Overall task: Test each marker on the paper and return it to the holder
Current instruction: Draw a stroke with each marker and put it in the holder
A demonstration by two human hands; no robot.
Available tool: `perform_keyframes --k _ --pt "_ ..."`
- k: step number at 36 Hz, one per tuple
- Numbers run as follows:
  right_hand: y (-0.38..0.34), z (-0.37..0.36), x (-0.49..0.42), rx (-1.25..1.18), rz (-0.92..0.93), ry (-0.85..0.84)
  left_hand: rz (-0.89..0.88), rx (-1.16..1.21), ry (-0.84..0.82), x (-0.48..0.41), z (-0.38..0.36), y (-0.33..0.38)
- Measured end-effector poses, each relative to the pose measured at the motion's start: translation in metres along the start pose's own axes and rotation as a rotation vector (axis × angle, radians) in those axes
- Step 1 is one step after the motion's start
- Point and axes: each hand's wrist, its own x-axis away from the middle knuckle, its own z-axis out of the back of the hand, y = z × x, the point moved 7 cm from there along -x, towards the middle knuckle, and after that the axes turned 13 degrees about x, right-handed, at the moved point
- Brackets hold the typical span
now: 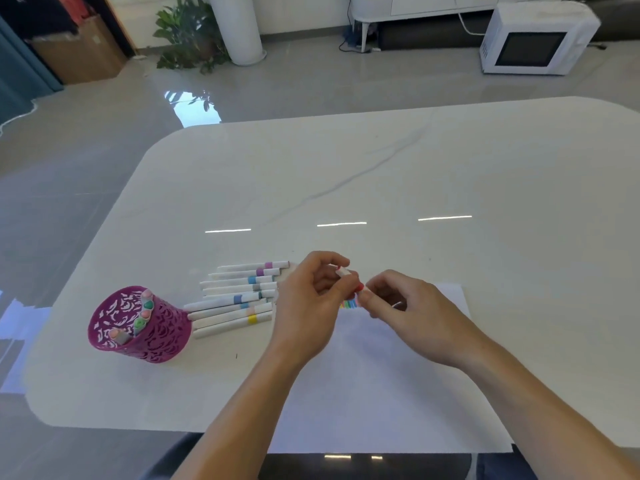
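Observation:
My left hand (311, 299) and my right hand (405, 306) meet above the white paper (374, 393). Between them they pinch a white marker with red trim (349, 278); the left fingers hold its upper end, the right fingers its lower end near the red band. Short coloured test strokes (348, 304) show on the paper just under the hands. Several white markers with coloured bands (235, 296) lie side by side on the table left of my left hand. A magenta cut-out holder (138, 323) stands further left with several capped markers inside.
The white marble table (381, 174) spreads far beyond the hands. On the floor behind stand a white microwave (533, 39), a potted plant with a white column (207, 32) and a cardboard box (79, 50).

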Motion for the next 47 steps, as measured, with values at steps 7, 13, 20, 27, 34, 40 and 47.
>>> perform_keyframes --k 7,13,20,27,34,40,47 --pt "0.015 0.010 0.004 0.117 -0.051 0.041 0.032 -0.151 -0.104 -0.001 -0.018 -0.011" --pt "0.017 0.014 0.008 0.302 0.032 0.070 -0.069 -0.522 -0.319 0.002 -0.031 -0.013" --pt "0.020 0.014 0.012 0.519 0.124 0.052 -0.139 -0.778 -0.579 0.012 -0.046 -0.021" --pt "0.018 0.010 0.012 0.633 0.132 0.024 -0.168 -0.811 -0.536 0.011 -0.046 -0.017" --pt "0.012 0.011 0.011 0.588 0.136 0.072 -0.215 -0.757 -0.491 0.010 -0.040 -0.006" --pt "0.013 0.030 0.013 0.383 0.094 0.187 -0.254 -0.767 -0.451 0.003 -0.025 -0.001" --pt "0.028 0.040 0.010 0.226 0.025 0.162 -0.231 -0.810 -0.384 0.001 -0.021 -0.014"
